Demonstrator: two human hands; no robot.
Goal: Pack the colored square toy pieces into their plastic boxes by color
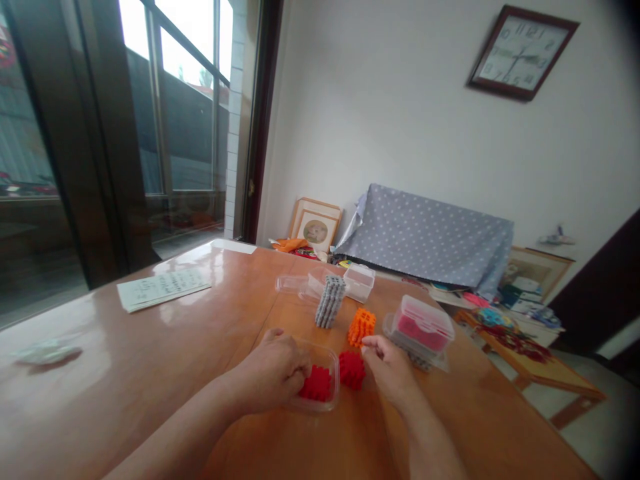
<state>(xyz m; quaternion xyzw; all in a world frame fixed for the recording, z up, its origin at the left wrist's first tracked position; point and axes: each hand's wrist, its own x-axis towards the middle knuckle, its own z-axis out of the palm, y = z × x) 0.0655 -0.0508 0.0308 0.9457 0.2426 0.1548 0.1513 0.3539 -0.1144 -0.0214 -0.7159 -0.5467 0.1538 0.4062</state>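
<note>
My left hand (273, 370) reaches over a clear plastic tub (334, 399), its fingers curled down at the red toothed building pieces (317, 385) inside. Whatever those fingertips pinch is hidden. Just right of the tub a block of joined red pieces (352, 371) sits on the table. Beside that block is my right hand (391, 373), with thumb and forefinger drawn together near its upper right edge; I cannot make out anything between them. Behind the red block stands an orange block (361, 327) of joined pieces, and a taller grey one (330, 303) rises to its left.
A lidded clear box with pink-red contents (423, 327) stands at the right over some grey pieces. An open clear box (359, 283) and a clear lid (290, 285) lie behind the grey block. Written paper sheets (163, 290) rest on the wooden table (200, 347) at left.
</note>
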